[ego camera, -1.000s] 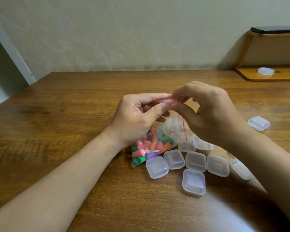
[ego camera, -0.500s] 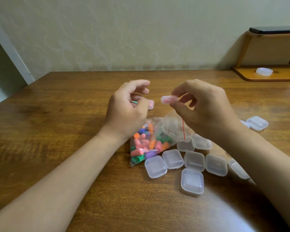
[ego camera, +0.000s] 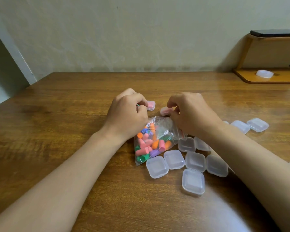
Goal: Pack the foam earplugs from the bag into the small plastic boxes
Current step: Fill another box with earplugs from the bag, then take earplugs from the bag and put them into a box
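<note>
A clear zip bag [ego camera: 153, 141] of coloured foam earplugs lies on the wooden table [ego camera: 65, 131], between my wrists. My right hand [ego camera: 189, 113] pinches a small closed plastic box with pink earplugs [ego camera: 164, 111] low over the table, just beyond the bag's mouth. My left hand [ego camera: 129, 113] hovers left of it with loosely curled fingers and nothing visibly held. Its fingertips are next to another pink-filled box [ego camera: 151, 105] standing on the table. A green sliver [ego camera: 138, 105] shows behind the left hand. Several empty clear boxes [ego camera: 174, 159] lie closed in front of the bag.
More empty boxes [ego camera: 257, 124] sit to the right, past my right forearm. A wooden shelf stand [ego camera: 251, 76] with a white lid [ego camera: 264, 74] on it occupies the back right corner. The wall runs along the table's far edge.
My hands parted after closing the box together. My right hand carried the pink-filled box down toward the table, and my left hand let go and lowered beside the other filled box.
</note>
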### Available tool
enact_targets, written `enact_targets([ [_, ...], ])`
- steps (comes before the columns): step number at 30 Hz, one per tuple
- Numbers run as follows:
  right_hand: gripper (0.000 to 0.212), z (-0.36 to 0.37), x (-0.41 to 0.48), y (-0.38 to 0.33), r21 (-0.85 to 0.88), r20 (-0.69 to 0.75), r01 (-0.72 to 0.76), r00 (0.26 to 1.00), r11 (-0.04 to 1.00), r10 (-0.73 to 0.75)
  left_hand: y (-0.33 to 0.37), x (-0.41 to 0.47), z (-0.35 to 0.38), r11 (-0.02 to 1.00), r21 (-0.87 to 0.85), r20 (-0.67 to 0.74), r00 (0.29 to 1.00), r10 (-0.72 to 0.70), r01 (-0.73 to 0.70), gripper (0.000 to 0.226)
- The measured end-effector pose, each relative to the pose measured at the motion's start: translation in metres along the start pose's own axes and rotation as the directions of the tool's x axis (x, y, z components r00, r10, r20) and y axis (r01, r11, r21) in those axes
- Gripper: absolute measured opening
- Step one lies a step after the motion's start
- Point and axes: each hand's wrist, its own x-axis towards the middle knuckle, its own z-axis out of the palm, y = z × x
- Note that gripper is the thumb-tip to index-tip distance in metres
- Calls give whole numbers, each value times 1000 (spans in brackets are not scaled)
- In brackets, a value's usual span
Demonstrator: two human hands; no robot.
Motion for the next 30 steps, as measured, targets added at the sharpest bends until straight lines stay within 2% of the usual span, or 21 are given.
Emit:
enact_targets([
  [4,27,0,0,-3,-73,114,-34,993,997,43,1,0,-2,999,41,44,999,-29,27,36],
  [10,43,0,-1,-4,-106,191,-13,981,994,33,-1,1,-2,995,92,47,998,-48,44,29],
  [15,44,1,0,-4,-118,229,11,973,993,16,-4,3,-2,984,151,82,991,-108,94,32],
  [30,52,-3,-1,-7,-154,316,-16,947,988,65,-4,2,-1,985,140,146,982,-122,101,37],
])
